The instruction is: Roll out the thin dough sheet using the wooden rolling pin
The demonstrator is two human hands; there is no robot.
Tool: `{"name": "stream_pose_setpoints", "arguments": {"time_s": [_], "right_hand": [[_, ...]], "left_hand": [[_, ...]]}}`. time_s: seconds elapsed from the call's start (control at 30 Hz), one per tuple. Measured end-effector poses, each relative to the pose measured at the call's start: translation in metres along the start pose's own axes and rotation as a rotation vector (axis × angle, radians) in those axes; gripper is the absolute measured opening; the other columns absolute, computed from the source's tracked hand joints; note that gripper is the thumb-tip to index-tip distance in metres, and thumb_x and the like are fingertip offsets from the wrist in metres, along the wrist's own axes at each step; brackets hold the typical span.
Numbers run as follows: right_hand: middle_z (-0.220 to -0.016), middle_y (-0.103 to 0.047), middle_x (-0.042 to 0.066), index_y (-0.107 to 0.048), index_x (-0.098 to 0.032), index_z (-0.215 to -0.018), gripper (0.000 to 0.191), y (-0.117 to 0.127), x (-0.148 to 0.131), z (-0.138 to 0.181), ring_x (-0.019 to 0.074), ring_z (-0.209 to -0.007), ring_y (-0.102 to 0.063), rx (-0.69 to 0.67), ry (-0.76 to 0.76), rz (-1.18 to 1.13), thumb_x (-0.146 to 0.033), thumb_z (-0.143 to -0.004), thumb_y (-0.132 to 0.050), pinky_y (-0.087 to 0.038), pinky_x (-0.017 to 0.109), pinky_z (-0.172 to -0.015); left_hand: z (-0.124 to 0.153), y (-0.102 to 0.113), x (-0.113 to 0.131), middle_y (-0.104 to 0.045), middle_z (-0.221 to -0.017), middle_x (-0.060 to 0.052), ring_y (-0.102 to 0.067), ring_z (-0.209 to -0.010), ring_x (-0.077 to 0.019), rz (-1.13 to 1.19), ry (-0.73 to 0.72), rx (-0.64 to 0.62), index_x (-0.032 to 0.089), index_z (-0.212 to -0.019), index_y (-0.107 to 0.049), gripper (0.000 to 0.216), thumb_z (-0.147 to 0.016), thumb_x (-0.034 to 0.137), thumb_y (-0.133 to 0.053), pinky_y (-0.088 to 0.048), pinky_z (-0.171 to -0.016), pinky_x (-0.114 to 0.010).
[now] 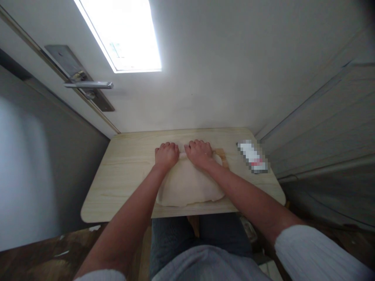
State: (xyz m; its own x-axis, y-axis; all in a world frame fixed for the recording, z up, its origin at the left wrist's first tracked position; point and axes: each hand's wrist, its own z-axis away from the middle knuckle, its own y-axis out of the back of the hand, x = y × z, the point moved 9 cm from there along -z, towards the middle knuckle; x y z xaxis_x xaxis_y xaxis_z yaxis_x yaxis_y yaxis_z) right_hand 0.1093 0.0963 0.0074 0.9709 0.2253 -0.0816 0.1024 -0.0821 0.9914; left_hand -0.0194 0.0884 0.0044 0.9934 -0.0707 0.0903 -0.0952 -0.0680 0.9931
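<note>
A wide, flat sheet of pale dough (190,185) lies in front of me, its near edge uneven. Both hands rest side by side at its far edge, with the fingers curled down and closed. Under my left hand (166,155) is the far left part of the sheet. My right hand (199,152) presses at the far right part, a small gap from the left. A narrow pale strip shows between the hands; I cannot tell whether it is a rolling pin or folded dough. Beneath the dough, a wooden board (222,155) shows at the right.
The light wood table (123,168) has rounded corners and stands against a pale door with a metal handle (89,84) and a bright window (129,35). A blurred-out white and red object (252,156) lies on the right side. Walls flank the table.
</note>
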Motion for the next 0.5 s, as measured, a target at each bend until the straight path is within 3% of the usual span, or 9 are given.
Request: {"name": "stream_pose_setpoints", "arguments": {"time_s": [0.33,0.5], "right_hand": [[-0.104,-0.073,0.015,-0.072,-0.015,-0.107,0.054,-0.015,0.005,-0.028,0.0265,-0.094,-0.067,-0.169,-0.034,-0.056,-0.042,-0.101,-0.026,-0.047,0.038,-0.082],[-0.109,-0.070,0.015,-0.069,-0.015,-0.110,0.046,-0.010,0.007,-0.026,0.0273,-0.099,-0.063,-0.101,-0.066,-0.062,-0.038,-0.100,-0.030,-0.045,0.039,-0.084]], "left_hand": [[-0.029,-0.012,-0.014,-0.074,-0.103,-0.015,-0.068,-0.096,-0.0272,0.068,0.076,-0.126,0.019,-0.100,-0.071,0.053,-0.099,0.041,-0.023,-0.047,-0.083,-0.039],[-0.025,-0.010,-0.012,-0.072,-0.104,-0.015,-0.067,-0.097,-0.0284,0.071,0.077,-0.106,0.018,-0.104,-0.069,0.052,-0.099,0.041,-0.022,-0.047,-0.084,-0.041]]}}
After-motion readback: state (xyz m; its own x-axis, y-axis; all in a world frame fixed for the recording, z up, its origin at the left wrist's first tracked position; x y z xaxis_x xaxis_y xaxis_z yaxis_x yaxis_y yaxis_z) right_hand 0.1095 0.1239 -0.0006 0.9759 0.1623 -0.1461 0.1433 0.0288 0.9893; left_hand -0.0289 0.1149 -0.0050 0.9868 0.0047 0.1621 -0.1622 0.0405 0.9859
